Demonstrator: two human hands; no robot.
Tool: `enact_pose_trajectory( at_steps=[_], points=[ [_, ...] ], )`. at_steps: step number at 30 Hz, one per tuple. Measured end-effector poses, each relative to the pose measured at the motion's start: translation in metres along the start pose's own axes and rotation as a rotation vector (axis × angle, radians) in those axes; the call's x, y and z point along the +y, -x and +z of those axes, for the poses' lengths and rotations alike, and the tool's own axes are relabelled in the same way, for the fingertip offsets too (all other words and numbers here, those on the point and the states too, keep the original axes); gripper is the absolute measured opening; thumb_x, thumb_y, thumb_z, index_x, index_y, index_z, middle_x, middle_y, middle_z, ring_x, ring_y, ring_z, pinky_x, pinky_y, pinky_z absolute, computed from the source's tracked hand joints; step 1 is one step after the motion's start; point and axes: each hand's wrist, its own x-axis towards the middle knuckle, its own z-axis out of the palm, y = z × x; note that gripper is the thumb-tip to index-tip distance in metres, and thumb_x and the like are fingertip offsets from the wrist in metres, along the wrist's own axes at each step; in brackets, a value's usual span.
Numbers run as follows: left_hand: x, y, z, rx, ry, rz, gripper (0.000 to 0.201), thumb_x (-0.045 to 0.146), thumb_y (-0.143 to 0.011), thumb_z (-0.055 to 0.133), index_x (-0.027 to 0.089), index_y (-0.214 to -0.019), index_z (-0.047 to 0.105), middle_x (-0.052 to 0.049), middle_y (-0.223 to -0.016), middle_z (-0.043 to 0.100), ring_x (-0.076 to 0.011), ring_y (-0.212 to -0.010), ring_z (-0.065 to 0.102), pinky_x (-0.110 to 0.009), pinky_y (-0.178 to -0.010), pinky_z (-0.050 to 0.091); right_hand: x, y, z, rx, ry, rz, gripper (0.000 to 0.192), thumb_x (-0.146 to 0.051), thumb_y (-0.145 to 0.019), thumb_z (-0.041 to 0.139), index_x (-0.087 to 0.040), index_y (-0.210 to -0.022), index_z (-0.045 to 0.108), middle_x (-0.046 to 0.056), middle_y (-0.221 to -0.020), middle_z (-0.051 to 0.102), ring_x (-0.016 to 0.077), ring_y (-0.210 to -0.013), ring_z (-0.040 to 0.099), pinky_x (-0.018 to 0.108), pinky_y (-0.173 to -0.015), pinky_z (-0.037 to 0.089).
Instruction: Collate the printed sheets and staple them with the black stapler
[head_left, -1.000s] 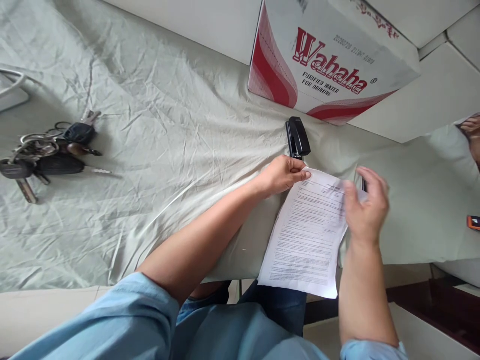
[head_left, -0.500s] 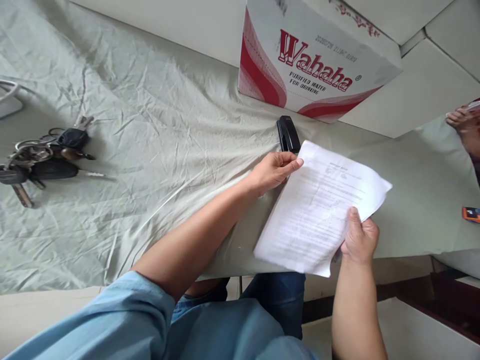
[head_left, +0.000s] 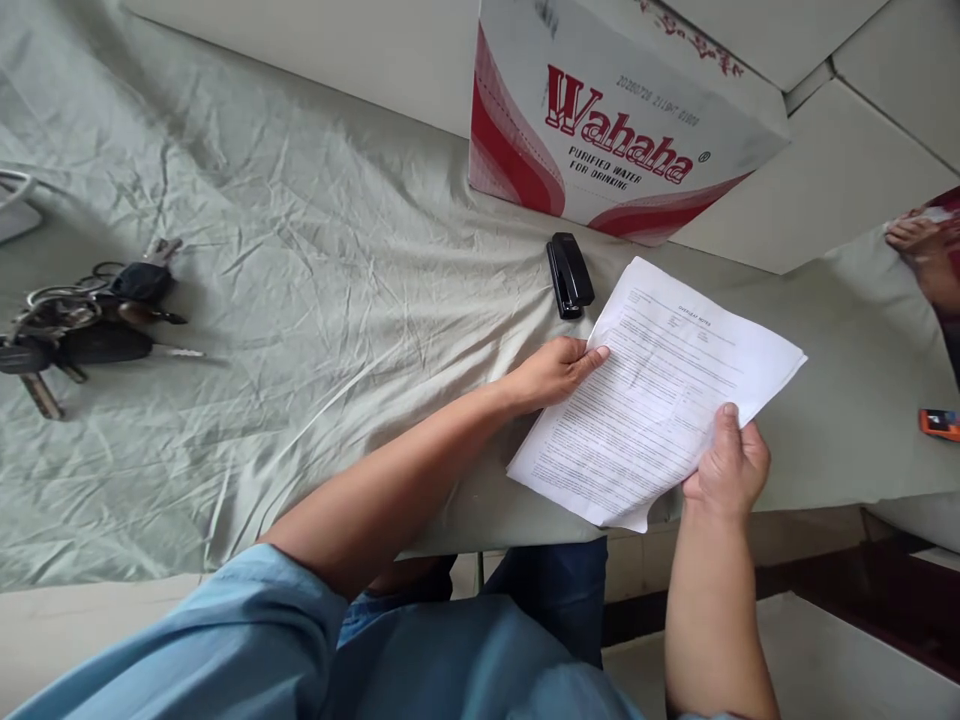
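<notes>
Both my hands hold a stack of printed white paper sheets (head_left: 660, 385) above the near edge of a table covered in wrinkled pale green cloth (head_left: 315, 300). My left hand (head_left: 555, 370) pinches the sheets' left edge. My right hand (head_left: 727, 465) grips the lower right edge, thumb on top. A black stapler (head_left: 568, 275) lies on the cloth just beyond the paper's top left corner, a little past my left hand.
A red-and-white Wahaha water carton (head_left: 615, 120) stands behind the stapler. A bunch of keys (head_left: 82, 320) lies at the far left. A small orange object (head_left: 939, 424) sits at the right edge. Another person's hand (head_left: 919, 240) shows at the upper right.
My right hand dropped from the top of the sheets to their lower right edge and took hold. The paper came up, turned and shifted right, uncovering the stapler.
</notes>
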Motion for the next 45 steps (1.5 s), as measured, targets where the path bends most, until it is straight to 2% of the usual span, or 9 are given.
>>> enact_pose_trajectory(
  at_steps=[7, 11, 15, 20, 23, 27, 31, 39, 45],
  points=[
    [-0.002, 0.001, -0.001, -0.067, -0.03, 0.024, 0.053, 0.069, -0.11, 0.068, 0.02, -0.09, 0.069, -0.003, -0.083, 0.068, -0.0185, -0.081, 0.062, -0.031, -0.077, 0.051, 0.007, -0.005, 0.0, 0.068, 0.056, -0.069, 0.045, -0.058, -0.102, 0.081, -0.018, -0.121, 0.087, 0.016, -0.119, 0.089, 0.0412, -0.133, 0.084, 0.067, -0.125, 0.065],
    [-0.002, 0.001, 0.001, -0.12, -0.162, 0.032, 0.04, 0.057, -0.11, 0.068, 0.021, -0.094, 0.067, -0.004, -0.09, 0.072, -0.0204, -0.085, 0.066, -0.032, -0.077, 0.05, 0.001, -0.01, 0.003, 0.134, 0.059, -0.134, 0.045, -0.059, -0.105, 0.077, -0.021, -0.125, 0.087, 0.016, -0.128, 0.088, 0.042, -0.136, 0.083, 0.067, -0.126, 0.064],
    [0.001, 0.001, 0.0, -0.128, -0.239, 0.026, 0.047, 0.048, -0.113, 0.061, 0.024, -0.075, 0.048, 0.001, -0.075, 0.055, -0.0153, -0.071, 0.05, -0.032, -0.072, 0.044, 0.003, -0.014, 0.003, 0.105, 0.073, -0.112, 0.049, -0.065, -0.104, 0.076, -0.022, -0.126, 0.085, 0.016, -0.129, 0.088, 0.0408, -0.134, 0.083, 0.066, -0.125, 0.065],
    [0.011, 0.002, -0.01, -0.164, -0.079, 0.014, 0.048, 0.055, -0.11, 0.072, 0.021, -0.079, 0.058, 0.002, -0.076, 0.059, -0.0123, -0.065, 0.052, -0.03, -0.065, 0.043, 0.004, -0.02, -0.019, 0.086, 0.157, -0.013, 0.054, -0.071, -0.092, 0.086, -0.02, -0.11, 0.085, 0.015, -0.117, 0.089, 0.0403, -0.12, 0.085, 0.062, -0.115, 0.069],
    [0.013, -0.003, -0.016, -0.005, 0.002, -0.055, 0.035, 0.038, -0.116, 0.062, 0.02, -0.087, 0.063, -0.001, -0.074, 0.071, -0.0087, -0.051, 0.048, -0.028, -0.056, 0.037, -0.004, -0.027, -0.046, -0.026, 0.252, 0.092, 0.06, -0.074, -0.087, 0.091, -0.019, -0.112, 0.089, 0.015, -0.115, 0.09, 0.0388, -0.112, 0.086, 0.057, -0.106, 0.071],
    [0.008, -0.013, -0.026, 0.475, 0.023, 0.043, 0.027, 0.025, -0.116, 0.058, 0.02, -0.091, 0.065, 0.0, -0.07, 0.073, -0.0086, -0.054, 0.05, -0.024, -0.059, 0.04, -0.012, -0.036, -0.067, -0.313, 0.282, 0.318, 0.061, -0.076, -0.084, 0.095, -0.022, -0.111, 0.09, 0.012, -0.098, 0.09, 0.0375, -0.096, 0.088, 0.052, -0.087, 0.073],
    [0.0, -0.019, -0.036, 0.752, -0.064, 0.113, 0.018, 0.011, -0.108, 0.062, 0.021, -0.093, 0.065, 0.001, -0.077, 0.077, -0.0109, -0.063, 0.06, -0.024, -0.068, 0.046, -0.014, -0.046, -0.046, -0.554, 0.218, 0.437, 0.063, -0.076, -0.081, 0.098, -0.021, -0.112, 0.09, 0.011, -0.093, 0.09, 0.0361, -0.094, 0.089, 0.05, -0.085, 0.074],
    [-0.019, -0.015, -0.043, 0.83, -0.446, 0.245, 0.022, 0.005, -0.102, 0.059, 0.022, -0.097, 0.072, -0.006, -0.105, 0.085, -0.019, -0.092, 0.073, -0.034, -0.094, 0.058, 0.001, -0.087, 0.017, -0.788, 0.182, 0.427, 0.073, -0.082, -0.07, 0.103, -0.019, -0.105, 0.089, 0.009, -0.087, 0.088, 0.0319, -0.086, 0.087, 0.046, -0.081, 0.073],
    [-0.027, -0.006, -0.034, 0.497, -0.835, 0.43, 0.037, -0.003, -0.092, 0.054, 0.022, -0.089, 0.081, -0.007, -0.11, 0.091, -0.0263, -0.112, 0.078, -0.042, -0.104, 0.06, 0.017, -0.111, 0.028, -0.723, 0.209, 0.403, 0.08, -0.083, -0.063, 0.106, -0.019, -0.107, 0.09, 0.01, -0.092, 0.089, 0.0283, -0.078, 0.083, 0.04, -0.071, 0.067]
  ],
)
